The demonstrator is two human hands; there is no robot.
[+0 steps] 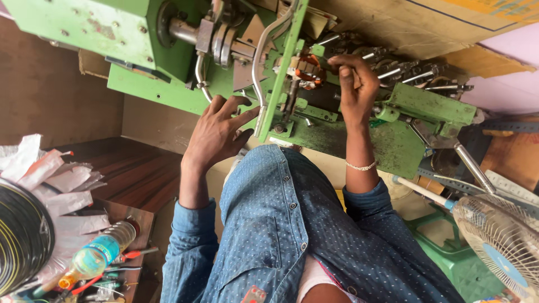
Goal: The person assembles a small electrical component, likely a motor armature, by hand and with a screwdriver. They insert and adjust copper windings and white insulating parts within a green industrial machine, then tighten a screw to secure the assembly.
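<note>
A green winding machine (140, 39) fills the top of the view. On its front sits a small coil part wound with copper wire (306, 70). My right hand (355, 90) reaches up beside that part, fingers curled and pinched close to its right side; what they grip I cannot make out. My left hand (216, 134) is lower and to the left, fingers spread, with fingertips against the edge of an upright green plate (281, 84) and near a bent metal rod (259, 56). It holds nothing. Blue dotted sleeves cover both my forearms.
A row of metal spindles (415, 73) runs right of the coil part. A table fan (502, 238) stands at lower right. At lower left lie a plastic bottle (95, 258), crumpled paper (56, 179), a black wire coil (22, 235) and small tools.
</note>
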